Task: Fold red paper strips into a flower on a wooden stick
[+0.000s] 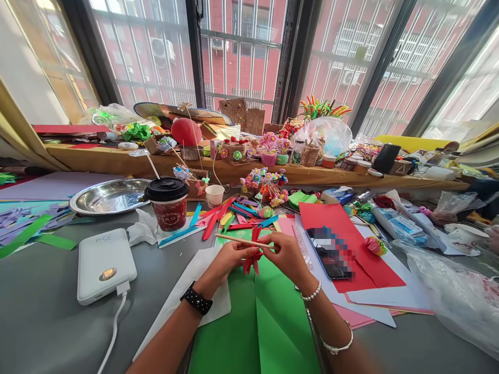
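Note:
A thin pale wooden stick (237,239) lies nearly level across the tops of both hands. My right hand (287,254) is closed in a pinch around the stick's right end. Below it, my left hand (230,259) pinches a red paper flower (251,266), whose narrow petals stick out above and below the fingers. The stick passes in front of the upper petals; whether it touches them I cannot tell. Under both hands lies a folded green paper sheet (241,322), with a white sheet (181,291) partly beneath my left wrist.
Left stand a white power bank (107,265) with a cable, a lidded coffee cup (169,208) and a metal plate (111,197). Coloured paper strips (218,215) lie ahead. A phone (329,254) rests on red paper (374,265) at right, near a plastic bag (456,301).

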### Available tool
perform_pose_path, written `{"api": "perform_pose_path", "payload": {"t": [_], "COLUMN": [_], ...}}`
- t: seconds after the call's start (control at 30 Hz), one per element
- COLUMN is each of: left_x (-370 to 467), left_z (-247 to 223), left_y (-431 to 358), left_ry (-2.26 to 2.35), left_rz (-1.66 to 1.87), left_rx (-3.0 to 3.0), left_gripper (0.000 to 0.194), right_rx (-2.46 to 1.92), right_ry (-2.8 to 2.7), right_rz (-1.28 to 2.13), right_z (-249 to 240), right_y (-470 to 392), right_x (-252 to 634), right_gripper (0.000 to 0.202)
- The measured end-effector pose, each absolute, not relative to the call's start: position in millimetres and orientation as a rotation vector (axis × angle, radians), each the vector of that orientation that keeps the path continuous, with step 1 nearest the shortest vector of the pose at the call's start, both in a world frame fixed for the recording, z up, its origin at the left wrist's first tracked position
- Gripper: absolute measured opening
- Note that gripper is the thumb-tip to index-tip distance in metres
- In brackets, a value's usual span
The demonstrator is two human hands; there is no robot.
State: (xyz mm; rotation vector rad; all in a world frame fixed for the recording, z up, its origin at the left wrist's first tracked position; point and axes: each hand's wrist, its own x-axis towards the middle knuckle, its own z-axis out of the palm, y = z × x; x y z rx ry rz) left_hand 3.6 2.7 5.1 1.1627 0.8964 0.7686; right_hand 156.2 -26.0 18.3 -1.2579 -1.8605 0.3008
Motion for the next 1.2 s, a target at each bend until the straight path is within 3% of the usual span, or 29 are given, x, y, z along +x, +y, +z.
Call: {"api": "perform_pose_path", "payload": {"t": [0.43,0.73,0.87,1.2], "left_x": [5.9,3.5,2.9,0.0], "left_z": [2.9,1.2,5.4,19.8], "left_y": [4.9,5.7,3.5,-1.1], "left_ry": [0.837,0.804,0.706,0.634], "left_rz": [0.846,0.885,0.852,0.874], "left_rx": [1.152,0.945,0.968,1.014], "left_gripper": [0.031,0.046,0.031,0.028], "right_rx": [-1.338,-1.392,-1.295,-1.103], "right_ry": [-1.821,-1.859,-1.958,-2.022], "right_rz": [0.163,-0.010,-0.058,-0.084], "right_z": [17.0,12.7,13.7,15.8], "right_y": [-24.8,-23.1,-24.7,-28.5], "right_x": [157.6,156.7,157.0,161.1], "right_gripper": [0.014,0.012,0.018,0.021]}}
